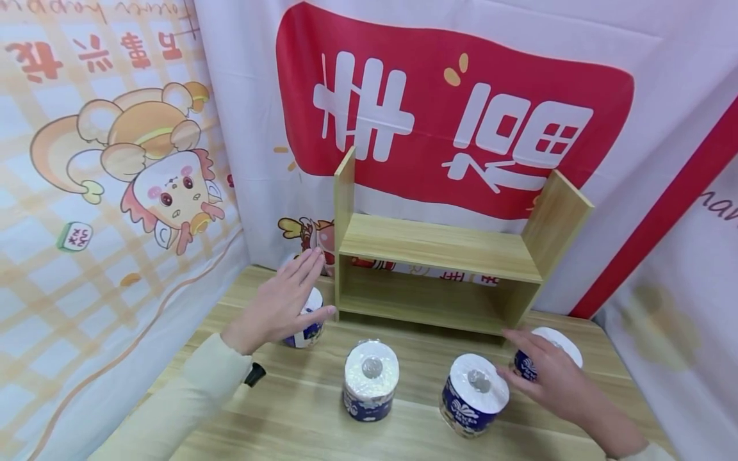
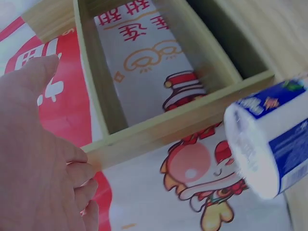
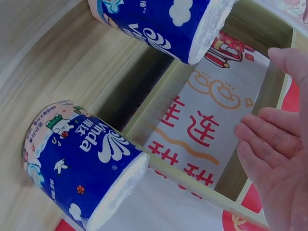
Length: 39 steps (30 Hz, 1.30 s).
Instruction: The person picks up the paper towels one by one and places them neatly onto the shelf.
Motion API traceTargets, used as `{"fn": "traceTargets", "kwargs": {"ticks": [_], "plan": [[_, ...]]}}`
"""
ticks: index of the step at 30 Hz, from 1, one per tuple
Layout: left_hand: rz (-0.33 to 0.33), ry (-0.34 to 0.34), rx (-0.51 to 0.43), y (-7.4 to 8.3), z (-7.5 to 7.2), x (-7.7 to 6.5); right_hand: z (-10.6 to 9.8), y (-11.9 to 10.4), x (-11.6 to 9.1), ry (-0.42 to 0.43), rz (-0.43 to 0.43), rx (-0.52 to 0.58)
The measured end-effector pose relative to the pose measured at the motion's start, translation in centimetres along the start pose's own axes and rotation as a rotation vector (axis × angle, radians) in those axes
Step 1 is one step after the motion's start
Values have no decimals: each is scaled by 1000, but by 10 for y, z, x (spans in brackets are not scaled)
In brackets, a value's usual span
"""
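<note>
My left hand [image 1: 282, 304], fingers extended, is over a wrapped toilet paper roll [image 1: 311, 333] and partly covers it in the head view. Apart from that roll [image 2: 284, 139] in the left wrist view, the hand holds nothing. My right hand [image 1: 553, 384] stretches its fingers in front of another roll [image 1: 559, 342] at the right, hiding part of it. In the right wrist view its palm and fingers [image 3: 274, 144] are bare. Two more blue and white rolls, one at the centre [image 1: 371, 378] and one right of it [image 1: 475, 394], stand upright on the table between the hands.
A small two-level wooden shelf [image 1: 438, 246] with raised side panels stands at the back of the wooden table [image 1: 300, 416]. Printed cloth [image 1: 265, 128] hangs behind it and along both sides. A small black object [image 1: 255, 374] shows by my left sleeve.
</note>
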<state>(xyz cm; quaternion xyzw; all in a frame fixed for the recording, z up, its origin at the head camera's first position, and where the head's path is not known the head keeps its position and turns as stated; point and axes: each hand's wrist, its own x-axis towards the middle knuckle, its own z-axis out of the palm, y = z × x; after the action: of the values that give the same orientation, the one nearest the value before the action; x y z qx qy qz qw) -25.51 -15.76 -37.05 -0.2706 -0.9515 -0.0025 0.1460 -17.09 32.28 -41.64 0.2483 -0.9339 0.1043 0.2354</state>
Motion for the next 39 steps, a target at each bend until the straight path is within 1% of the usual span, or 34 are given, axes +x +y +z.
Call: {"fn": "traceTargets", "kwargs": {"ticks": [3, 7, 16, 20, 23, 26, 29, 32, 35, 39], "plan": [[-3, -5, 20, -4, -11, 4, -2, 0, 1, -9, -37, -7], [-3, 17, 48, -9, -28, 9, -5, -1, 4, -36, -72, -17], [4, 68, 129, -12, -70, 27, -16, -12, 9, -150, -59, 1], [20, 116, 144, -10, -84, 35, -19, -16, 10, -192, -61, 5], [36, 159, 146, -9, -92, 41, -20, -18, 11, -213, -83, -8], [46, 190, 157, -7, -99, 48, -20, -18, 11, -217, -134, -16], [50, 206, 173, -5, -106, 56, -19, -17, 10, -207, -200, 9], [49, 205, 181, -5, -112, 62, -17, -17, 10, -211, -248, 40], [50, 220, 186, -5, -115, 70, -17, -17, 10, -237, -261, 41], [48, 239, 200, -6, -117, 79, -19, -19, 11, -316, -240, 20]]}}
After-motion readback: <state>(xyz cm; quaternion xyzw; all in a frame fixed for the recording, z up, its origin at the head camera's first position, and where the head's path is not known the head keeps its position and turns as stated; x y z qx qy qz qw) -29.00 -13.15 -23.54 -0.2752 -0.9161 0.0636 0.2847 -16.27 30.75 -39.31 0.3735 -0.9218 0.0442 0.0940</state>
